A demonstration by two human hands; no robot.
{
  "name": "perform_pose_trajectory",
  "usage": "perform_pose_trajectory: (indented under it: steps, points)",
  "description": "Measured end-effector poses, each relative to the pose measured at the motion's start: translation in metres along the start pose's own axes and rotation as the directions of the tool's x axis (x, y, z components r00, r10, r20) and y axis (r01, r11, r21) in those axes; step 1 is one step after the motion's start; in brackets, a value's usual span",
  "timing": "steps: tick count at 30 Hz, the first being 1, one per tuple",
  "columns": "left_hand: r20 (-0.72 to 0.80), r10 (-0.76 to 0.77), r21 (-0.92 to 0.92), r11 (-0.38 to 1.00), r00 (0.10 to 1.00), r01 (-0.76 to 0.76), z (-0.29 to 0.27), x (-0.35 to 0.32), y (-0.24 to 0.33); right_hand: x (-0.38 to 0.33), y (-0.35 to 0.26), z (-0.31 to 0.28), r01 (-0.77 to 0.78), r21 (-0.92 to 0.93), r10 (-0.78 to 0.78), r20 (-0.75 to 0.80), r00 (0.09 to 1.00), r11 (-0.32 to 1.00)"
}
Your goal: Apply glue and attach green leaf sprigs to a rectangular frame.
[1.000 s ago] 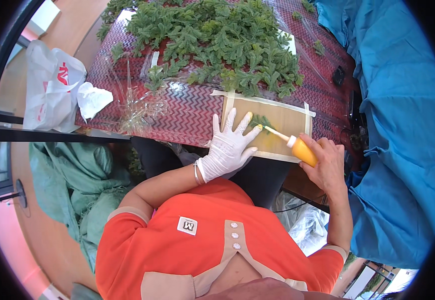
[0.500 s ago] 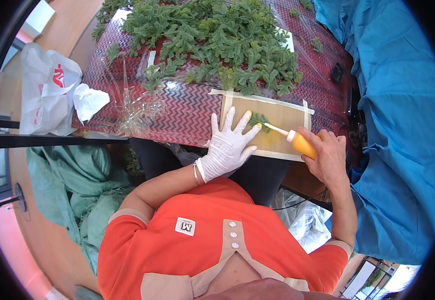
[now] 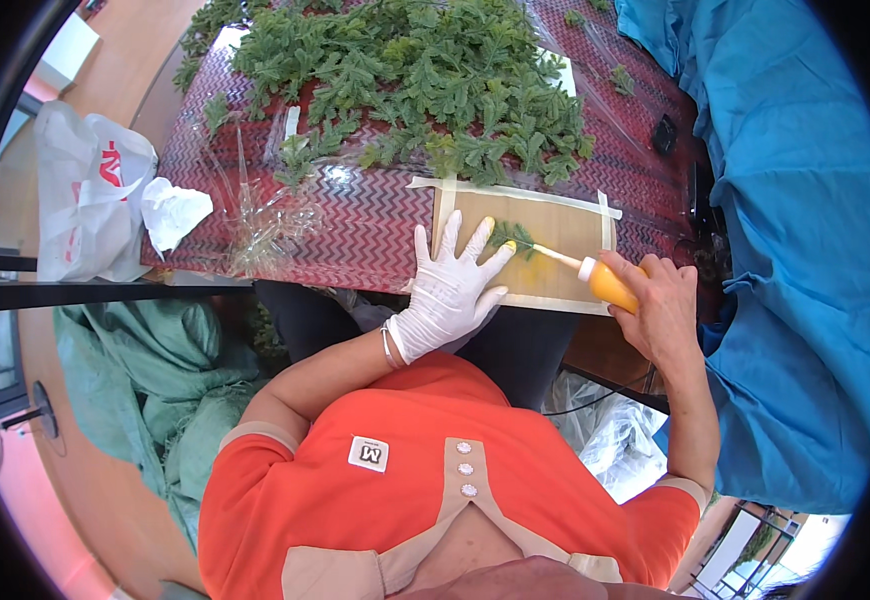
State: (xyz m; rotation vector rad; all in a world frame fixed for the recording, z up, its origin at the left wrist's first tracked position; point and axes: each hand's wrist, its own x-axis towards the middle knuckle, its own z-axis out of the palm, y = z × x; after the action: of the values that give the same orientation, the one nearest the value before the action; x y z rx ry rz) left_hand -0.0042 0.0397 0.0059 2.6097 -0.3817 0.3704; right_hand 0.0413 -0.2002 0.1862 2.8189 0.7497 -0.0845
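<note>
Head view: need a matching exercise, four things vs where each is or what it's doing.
Things:
1. left hand
2. right hand
3. green sprigs
4. white plastic bag

Places or states:
A. heaped on the far part of the table
B. gloved, spread flat on the taped board
C. at the table's left edge
D. bare, holding an orange squeeze bottle

Pairs: 1-B, 2-D, 3-A, 4-C

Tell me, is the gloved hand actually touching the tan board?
Touching. The head view shows the left hand, in a white glove, lying flat with fingers spread on the taped-down tan board, no gap visible beneath the palm or fingers.
</note>
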Motion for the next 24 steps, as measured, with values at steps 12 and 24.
perform_pose_trajectory:
  steps: [12,24]
  points:
    - [0.012,0.007,0.029,1.0,1.0,-0.008,-0.001,0.001,0.001,0.009,-0.002,0.006,0.057,0.013,-0.056,-0.063,0.996,0.998]
    - [0.005,0.006,0.02,1.0,1.0,-0.006,-0.001,0.0,0.0,-0.002,0.006,0.001,0.01,-0.019,-0.011,-0.027,1.0,1.0]
